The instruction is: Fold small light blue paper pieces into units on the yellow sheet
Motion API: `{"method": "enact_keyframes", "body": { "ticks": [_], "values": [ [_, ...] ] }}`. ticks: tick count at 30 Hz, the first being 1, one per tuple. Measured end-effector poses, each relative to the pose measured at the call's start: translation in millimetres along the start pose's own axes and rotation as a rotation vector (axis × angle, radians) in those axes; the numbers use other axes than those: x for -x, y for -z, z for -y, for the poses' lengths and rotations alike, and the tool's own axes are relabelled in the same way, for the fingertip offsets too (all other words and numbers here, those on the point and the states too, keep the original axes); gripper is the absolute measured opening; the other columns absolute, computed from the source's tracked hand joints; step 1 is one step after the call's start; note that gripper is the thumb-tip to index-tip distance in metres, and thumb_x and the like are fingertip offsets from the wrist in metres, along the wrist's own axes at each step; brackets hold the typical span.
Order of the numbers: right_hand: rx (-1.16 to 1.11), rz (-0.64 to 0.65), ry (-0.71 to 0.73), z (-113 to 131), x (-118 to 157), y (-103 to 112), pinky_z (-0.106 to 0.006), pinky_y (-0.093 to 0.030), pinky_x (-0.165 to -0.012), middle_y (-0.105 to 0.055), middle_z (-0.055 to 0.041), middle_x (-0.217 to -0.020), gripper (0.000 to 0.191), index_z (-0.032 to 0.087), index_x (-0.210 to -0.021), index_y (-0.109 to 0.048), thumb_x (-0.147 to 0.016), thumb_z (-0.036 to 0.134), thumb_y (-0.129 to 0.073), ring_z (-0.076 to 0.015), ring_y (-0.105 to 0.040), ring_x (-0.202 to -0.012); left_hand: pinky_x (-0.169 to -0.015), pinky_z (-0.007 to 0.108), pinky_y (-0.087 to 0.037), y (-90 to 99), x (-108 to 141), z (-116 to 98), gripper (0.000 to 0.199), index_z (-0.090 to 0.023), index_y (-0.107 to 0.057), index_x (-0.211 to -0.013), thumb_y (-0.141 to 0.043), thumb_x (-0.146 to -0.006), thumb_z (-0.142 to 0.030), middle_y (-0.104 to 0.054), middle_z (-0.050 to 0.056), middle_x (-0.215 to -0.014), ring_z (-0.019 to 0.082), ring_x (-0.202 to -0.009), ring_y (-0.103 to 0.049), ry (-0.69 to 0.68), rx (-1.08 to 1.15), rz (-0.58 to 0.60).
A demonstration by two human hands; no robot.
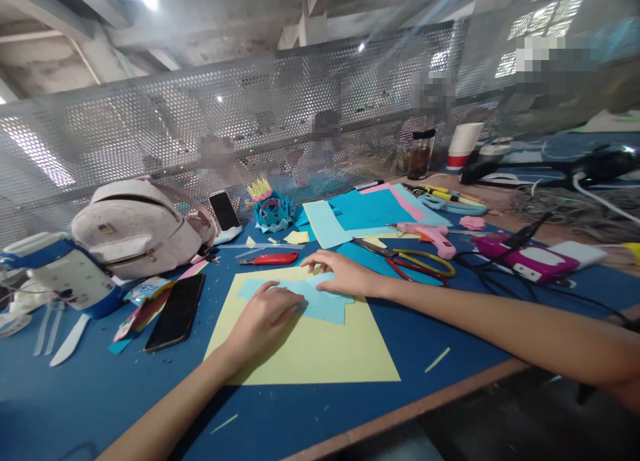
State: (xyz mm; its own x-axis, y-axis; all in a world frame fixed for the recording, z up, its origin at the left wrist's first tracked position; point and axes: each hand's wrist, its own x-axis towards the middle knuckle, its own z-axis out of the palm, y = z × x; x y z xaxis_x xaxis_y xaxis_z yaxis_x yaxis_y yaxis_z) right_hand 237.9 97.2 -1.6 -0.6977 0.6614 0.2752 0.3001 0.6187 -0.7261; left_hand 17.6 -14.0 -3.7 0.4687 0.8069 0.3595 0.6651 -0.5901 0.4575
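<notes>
A pale blue paper cutout with angular edges lies on a large light yellow sheet. My left hand rests palm down over the cutout's left part, its fingers laid forward on the paper. From the right, my right hand reaches across the cutout's upper edge; its bent fingers and thumb are apart and touch the paper. Both hands cover part of the cutout. Just beyond them is a red utility knife, and scissors with yellow and red handles lie to the right.
A blue paper flower stands at the back near a propped phone. To the left are a pale backpack and a black phone. Blue paper sheets, a pink glue gun and dark cables occupy the right.
</notes>
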Motion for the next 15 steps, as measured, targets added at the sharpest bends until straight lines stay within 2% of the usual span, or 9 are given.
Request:
{"method": "enact_keyframes", "body": {
  "ticks": [3, 6, 8, 11, 15],
  "values": [
    [-0.073, -0.101, 0.008, -1.7, -3.2, 1.0, -0.033, -0.049, -0.082, -0.064, -0.0062, -0.113, 0.034, 0.021, -0.108, -0.066, -0.074, 0.013, -0.063, -0.0174, -0.059, -0.085, -0.107, 0.045, -0.033, 0.7, 0.0, -0.9, 0.028, -0.025, -0.071, -0.111, -0.049, -0.096, -0.018, -0.075, 0.006, -0.108, 0.023, -0.098, -0.067, 0.000, 0.011, 0.009],
    [-0.145, -0.230, 0.011, 0.6, -5.4, 1.9, -0.034, -0.050, -0.084, -0.060, -0.0086, -0.121, 0.028, 0.020, -0.110, -0.060, -0.082, 0.019, -0.058, -0.0166, -0.058, -0.087, -0.107, 0.045, -0.033, 1.8, -0.3, -4.7, 0.028, -0.026, -0.072, -0.111, -0.048, -0.096, -0.021, -0.075, 0.007, -0.107, 0.023, -0.096, -0.067, 0.018, 0.042, 0.005],
    [-0.191, -0.258, 0.020, 4.8, -4.7, 0.0, -0.033, -0.051, -0.082, -0.059, -0.0092, -0.121, 0.027, 0.019, -0.111, -0.057, -0.084, 0.024, -0.059, -0.0161, -0.059, -0.087, -0.107, 0.044, -0.033, 2.7, -0.3, -7.3, 0.027, -0.026, -0.072, -0.109, -0.050, -0.096, -0.023, -0.075, 0.007, -0.106, 0.024, -0.095, -0.067, 0.046, 0.074, -0.006],
    [-0.268, -0.197, 0.049, 15.9, 2.1, -7.9, -0.030, -0.053, -0.082, -0.061, -0.0071, -0.112, 0.027, 0.019, -0.109, -0.058, -0.084, 0.028, -0.064, -0.0155, -0.060, -0.088, -0.099, 0.042, -0.040, 3.3, 0.0, -10.7, 0.022, -0.023, -0.074, -0.104, -0.056, -0.093, -0.030, -0.075, 0.009, -0.103, 0.027, -0.095, -0.065, 0.132, 0.139, -0.056],
    [-0.431, -0.018, 0.080, 34.4, 16.7, -19.3, -0.029, -0.052, -0.082, -0.060, -0.0061, -0.110, 0.032, 0.020, -0.107, -0.058, -0.082, 0.034, -0.071, -0.0150, -0.059, -0.088, -0.079, 0.032, -0.047, 1.6, -1.1, -14.2, 0.022, -0.019, -0.074, -0.094, -0.059, -0.091, -0.035, -0.074, 0.008, -0.093, 0.025, -0.086, -0.064, 0.289, 0.274, -0.161]
  ]
}}
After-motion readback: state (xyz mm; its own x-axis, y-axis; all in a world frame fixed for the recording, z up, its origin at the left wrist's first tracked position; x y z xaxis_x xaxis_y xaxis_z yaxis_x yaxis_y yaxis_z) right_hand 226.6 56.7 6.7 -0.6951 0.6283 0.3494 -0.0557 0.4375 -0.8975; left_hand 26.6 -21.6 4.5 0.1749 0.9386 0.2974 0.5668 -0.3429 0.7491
